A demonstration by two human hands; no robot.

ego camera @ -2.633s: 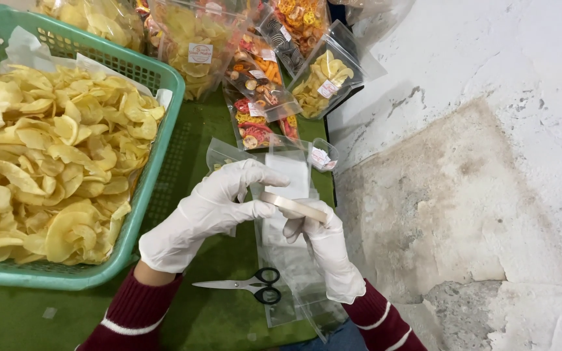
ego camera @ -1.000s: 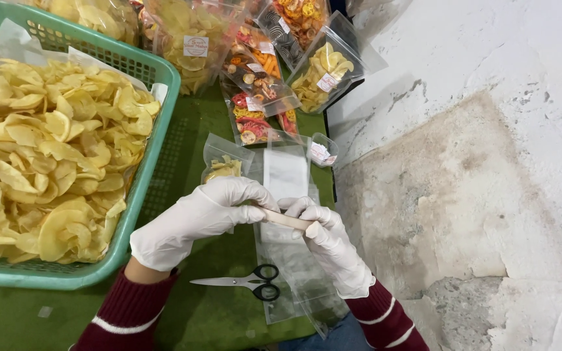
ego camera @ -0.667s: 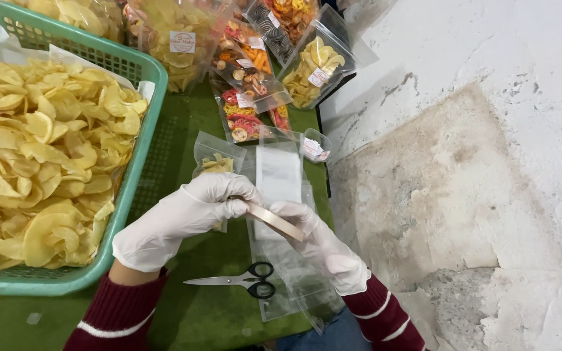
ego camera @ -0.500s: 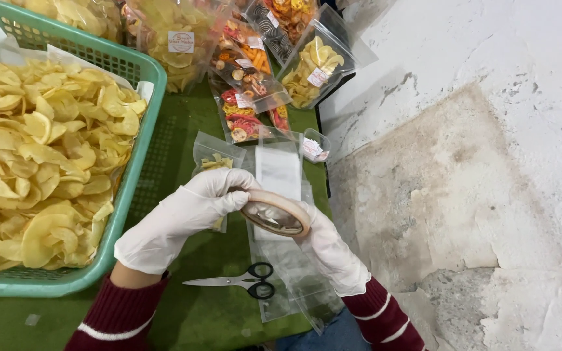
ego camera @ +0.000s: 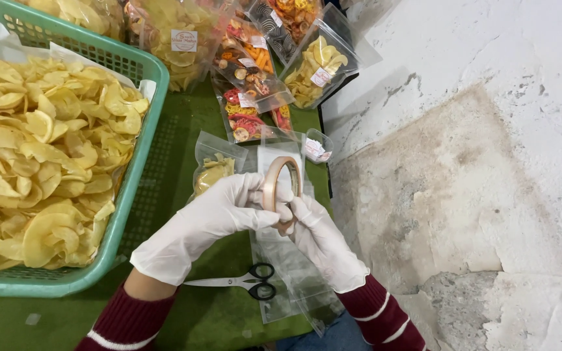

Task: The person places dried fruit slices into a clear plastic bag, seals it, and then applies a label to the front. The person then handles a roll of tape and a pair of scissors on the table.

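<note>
Head view shows both gloved hands, left hand (ego camera: 206,224) and right hand (ego camera: 323,240), with fingers pinching a tape roll (ego camera: 281,188) upright, just right of the green basket (ego camera: 134,175), above the scissors (ego camera: 245,283).

Illumination is bright, even and diffuse; no single source direction can be identified. Shadows are soft and short, the darkest lying beneath the green basket (ego camera: 139,195) rim toward 7 o'clock. Mild glare appears on the sealed snack bags (ego camera: 255,71) at 12 o'clock. The white-gloved left hand (ego camera: 206,221) is near overexposure, with little surface detail. Focus is sharp at centre; slight softening and wide-angle stretch occur toward the frame corners.
</note>
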